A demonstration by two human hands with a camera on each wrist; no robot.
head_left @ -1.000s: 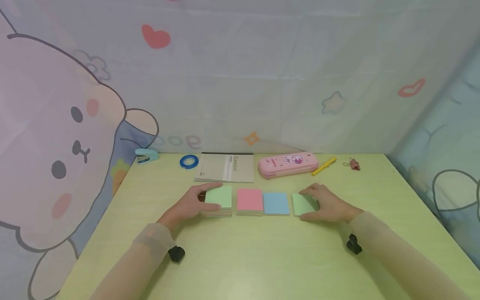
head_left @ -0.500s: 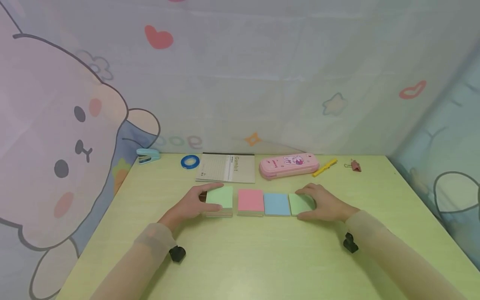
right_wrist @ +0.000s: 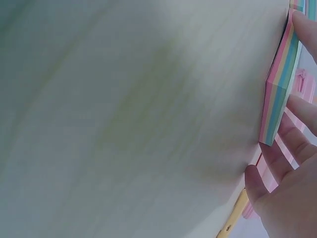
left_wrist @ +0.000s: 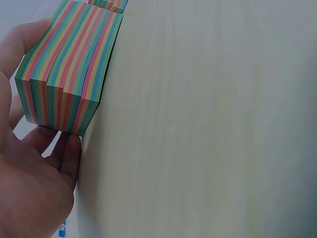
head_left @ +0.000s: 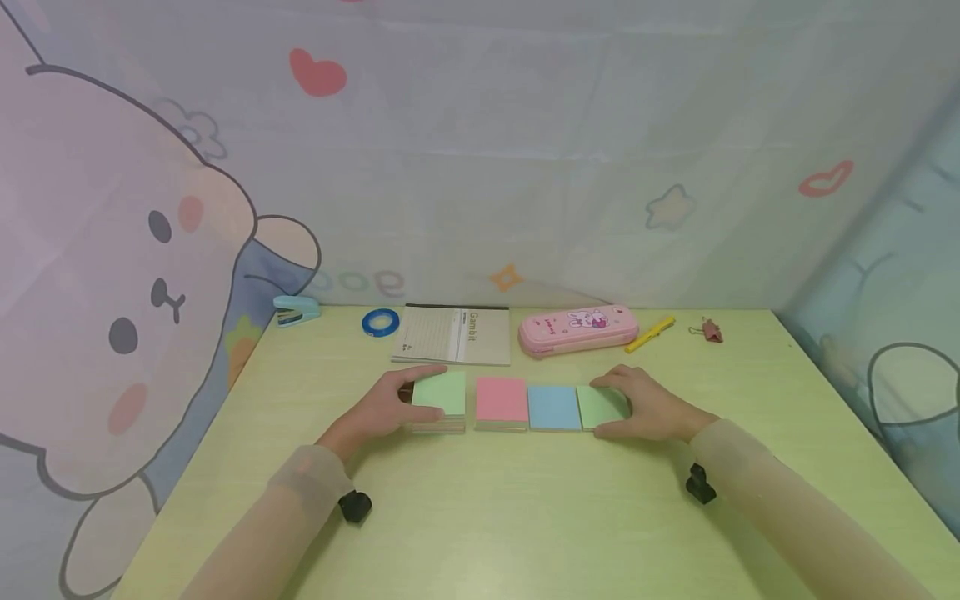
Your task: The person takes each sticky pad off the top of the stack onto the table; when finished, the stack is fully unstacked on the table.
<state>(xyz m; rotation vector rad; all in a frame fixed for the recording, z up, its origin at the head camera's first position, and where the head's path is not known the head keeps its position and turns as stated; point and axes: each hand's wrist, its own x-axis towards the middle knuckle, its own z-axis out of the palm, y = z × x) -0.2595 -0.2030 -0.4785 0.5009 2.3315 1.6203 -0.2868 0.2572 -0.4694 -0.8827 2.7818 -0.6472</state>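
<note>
In the head view my left hand (head_left: 375,410) grips a tall stack of sticky notes (head_left: 439,395) with a green top, thumb at the near side and fingers at the far side. The left wrist view shows the stack's striped edges (left_wrist: 69,64), made of several multicoloured pads. My right hand (head_left: 651,406) holds a thin green-topped sticky note pad (head_left: 600,407) flat on the table, its striped edge (right_wrist: 280,89) showing in the right wrist view. Between the hands lie a pink-topped stack of sticky notes (head_left: 501,400) and a blue-topped pad (head_left: 554,407). The green pad sits against the blue one.
Along the table's back lie a light-blue stapler (head_left: 297,311), blue tape roll (head_left: 380,322), notebook (head_left: 452,336), pink pencil case (head_left: 577,331), yellow pen (head_left: 650,334) and reddish binder clip (head_left: 710,331). A printed cloth (head_left: 465,167) hangs behind the table (head_left: 495,517).
My right hand has slid the green pad left, closing the gap to the blue pad, and has stayed there for the last half second. The left hand keeps its grip on the tall stack.
</note>
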